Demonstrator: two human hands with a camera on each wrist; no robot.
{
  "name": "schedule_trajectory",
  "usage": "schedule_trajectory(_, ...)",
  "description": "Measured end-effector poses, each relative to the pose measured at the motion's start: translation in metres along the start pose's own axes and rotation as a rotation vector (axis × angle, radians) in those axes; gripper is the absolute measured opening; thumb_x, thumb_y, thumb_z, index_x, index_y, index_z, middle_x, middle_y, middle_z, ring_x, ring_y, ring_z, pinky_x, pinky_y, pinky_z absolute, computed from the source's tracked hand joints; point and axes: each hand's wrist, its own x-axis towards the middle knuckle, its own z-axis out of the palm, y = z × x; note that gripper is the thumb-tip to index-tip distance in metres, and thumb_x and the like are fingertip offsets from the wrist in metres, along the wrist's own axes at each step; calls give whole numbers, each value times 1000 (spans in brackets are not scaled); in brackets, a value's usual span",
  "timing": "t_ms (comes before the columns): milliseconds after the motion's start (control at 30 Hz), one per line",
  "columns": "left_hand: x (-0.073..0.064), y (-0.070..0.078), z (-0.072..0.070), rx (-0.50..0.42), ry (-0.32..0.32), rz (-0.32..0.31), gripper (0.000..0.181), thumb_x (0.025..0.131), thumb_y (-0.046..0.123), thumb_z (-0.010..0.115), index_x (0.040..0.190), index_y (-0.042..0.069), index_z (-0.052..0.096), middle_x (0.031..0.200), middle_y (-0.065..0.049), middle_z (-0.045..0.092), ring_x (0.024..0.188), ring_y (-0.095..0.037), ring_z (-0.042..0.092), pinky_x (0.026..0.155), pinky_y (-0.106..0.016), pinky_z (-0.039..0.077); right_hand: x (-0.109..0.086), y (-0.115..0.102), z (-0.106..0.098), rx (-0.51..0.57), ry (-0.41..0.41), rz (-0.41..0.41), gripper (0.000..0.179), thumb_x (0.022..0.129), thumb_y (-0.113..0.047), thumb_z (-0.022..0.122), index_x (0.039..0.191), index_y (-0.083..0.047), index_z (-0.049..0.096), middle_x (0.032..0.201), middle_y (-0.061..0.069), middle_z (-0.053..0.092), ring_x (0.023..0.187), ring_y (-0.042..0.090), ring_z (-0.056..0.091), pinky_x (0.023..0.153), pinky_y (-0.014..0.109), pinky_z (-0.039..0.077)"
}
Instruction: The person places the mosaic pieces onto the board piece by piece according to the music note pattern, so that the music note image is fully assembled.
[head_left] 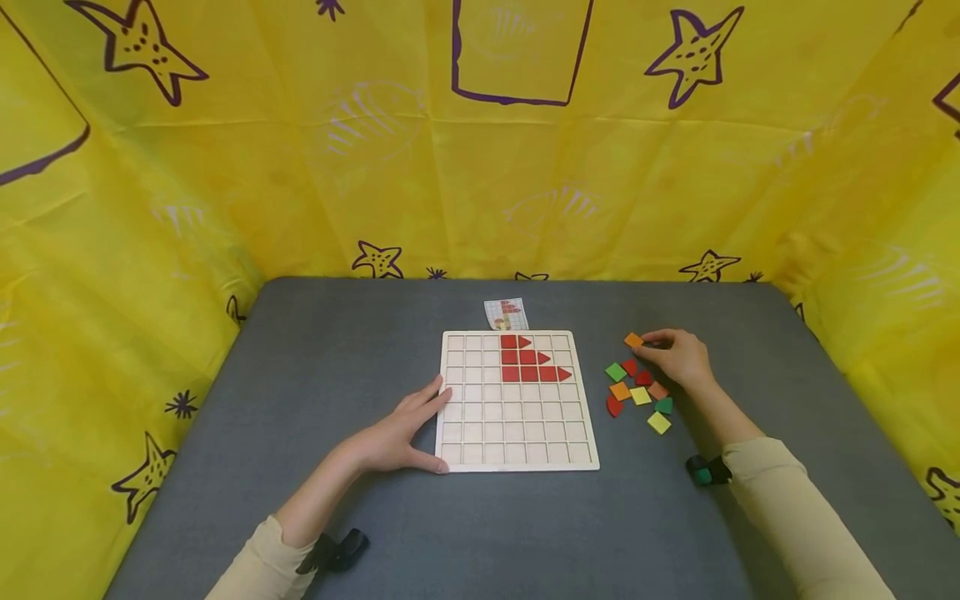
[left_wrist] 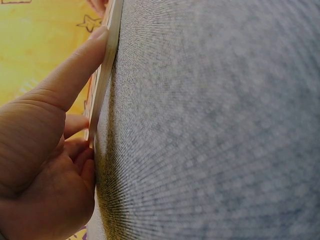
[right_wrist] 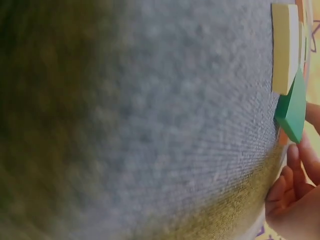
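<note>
A pale wooden grid board (head_left: pixel 480 433) lies flat on the table. Red square and triangle tiles (head_left: pixel 528 374) sit in its top three rows, each row ending in a triangle that points right. Along the board's left edge rests my left hand (head_left: pixel 397 433), fingers and thumb spread, with thumb and fingertips over the rim. To the right of the board, my right hand (head_left: pixel 681 358) pinches an orange square tile (head_left: pixel 633 340) by its corner between thumb and forefinger. In the right wrist view the fingers show only at the right edge, behind a green triangle tile (right_wrist: pixel 292 110).
Several loose tiles lie between the board and my right arm, among them a green square (head_left: pixel 616 372), a yellow square (head_left: pixel 659 423) and a red piece (head_left: pixel 614 407). A small printed card (head_left: pixel 506 314) lies behind the board. Yellow patterned cloth (head_left: pixel 480 183) surrounds the grey table (head_left: pixel 337 333).
</note>
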Motion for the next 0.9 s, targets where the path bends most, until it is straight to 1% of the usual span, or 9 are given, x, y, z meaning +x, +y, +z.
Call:
schedule_trajectory(133,-1,1,0,-3,0,-2,108,75,41,84,157,12,19,164,-6,-1,147,-33,7,109,-56,22,-6,-7,3,27,8,-11,53,88,-44,71,120,-2,67,121,25,61,108,40,53,87,51,43)
schedule_trajectory(200,-1,1,0,-3,1,-6,108,75,41,84,157,12,19,164,-6,-1,147,-33,7,109,-56,22,-10,-12,7,54,4,-29,54,87,-46,71,120,-3,66,121,23,62,104,37,56,83,47,46)
schedule_trajectory(300,-1,1,0,-3,3,-12,108,75,41,84,157,13,19,164,-6,-1,147,-33,7,110,-56,22,-17,-21,16,127,-15,-43,55,85,-47,72,121,-5,66,121,20,62,100,34,59,77,40,49)
schedule_trajectory(367,-1,1,-1,-3,2,-15,108,75,41,84,157,13,19,164,-6,-1,147,-33,7,110,-56,22,-22,-29,23,174,-29,-46,55,84,-48,74,120,-7,66,121,17,61,99,31,59,75,37,49)
schedule_trajectory(500,-1,1,-1,-6,2,-12,108,75,40,84,157,12,20,164,-7,-1,147,-33,7,110,-56,21,-30,-45,38,237,-50,-64,51,80,-47,78,116,-11,69,120,11,60,99,27,54,77,36,46)
schedule_trajectory(600,-1,1,-1,-5,3,-7,108,75,40,84,156,12,20,164,-8,0,147,-34,7,110,-57,21,-35,-56,49,259,-54,-113,45,79,-41,81,112,-12,71,115,10,62,98,26,52,78,37,42)
schedule_trajectory(700,-1,2,-1,-3,3,-7,108,74,40,84,157,12,20,164,-7,0,147,-34,7,110,-57,21,-40,-65,59,266,-64,-160,40,79,-36,82,109,-13,72,109,8,64,94,25,53,76,37,42)
schedule_trajectory(833,-1,2,-1,-2,5,-4,108,74,40,84,156,12,20,164,-8,0,147,-34,7,109,-57,21,-44,-75,70,269,-97,-213,35,78,-33,83,106,-13,74,102,7,65,88,25,51,73,36,40)
schedule_trajectory(900,-1,2,-1,-2,5,0,108,75,40,84,156,11,20,164,-9,0,147,-34,7,109,-57,21,-46,-78,75,279,-125,-240,32,79,-31,83,104,-14,74,101,5,65,88,24,51,73,36,40)
